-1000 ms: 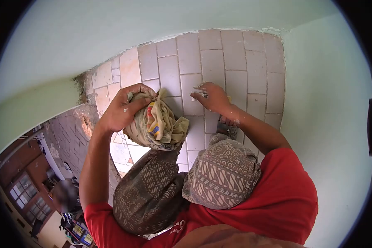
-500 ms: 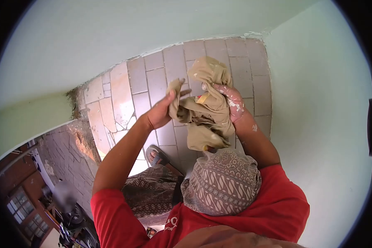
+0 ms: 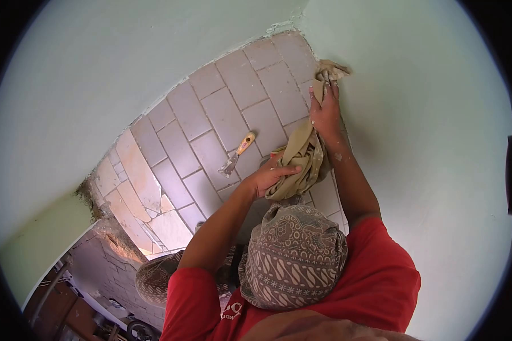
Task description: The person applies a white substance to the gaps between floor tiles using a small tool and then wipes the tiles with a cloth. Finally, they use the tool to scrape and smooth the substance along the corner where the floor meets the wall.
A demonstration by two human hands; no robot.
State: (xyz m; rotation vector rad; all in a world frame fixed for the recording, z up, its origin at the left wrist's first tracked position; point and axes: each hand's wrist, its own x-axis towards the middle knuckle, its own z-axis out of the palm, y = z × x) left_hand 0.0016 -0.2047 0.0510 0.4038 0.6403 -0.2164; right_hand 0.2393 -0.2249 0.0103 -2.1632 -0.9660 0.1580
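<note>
A khaki cloth (image 3: 301, 159) with pale stains is stretched between my two hands, low over the tiled floor. My left hand (image 3: 265, 178) is closed around its bunched part, thumb on top. Beside the base of the right wall, my right hand (image 3: 326, 113) grips the far end of the cloth, whose tip sticks out past the fingers against the wall. White smears mark my right hand and forearm. A putty knife (image 3: 246, 142) with a yellow wooden handle lies on the floor left of the cloth, touched by neither hand.
Pale green walls (image 3: 415, 142) meet in a corner ahead, with flaking white along the floor edge. Grey tiles (image 3: 227, 108) give way to broken tan stone pieces (image 3: 136, 170) at left. A rough step edge (image 3: 116, 236) leads to darker paving, with a wheel (image 3: 142, 329) beyond.
The cloth went from a loose bundle in both hands to a length stretched toward the right wall. My right hand moved forward to the wall base. The putty knife is now in plain view on the floor.
</note>
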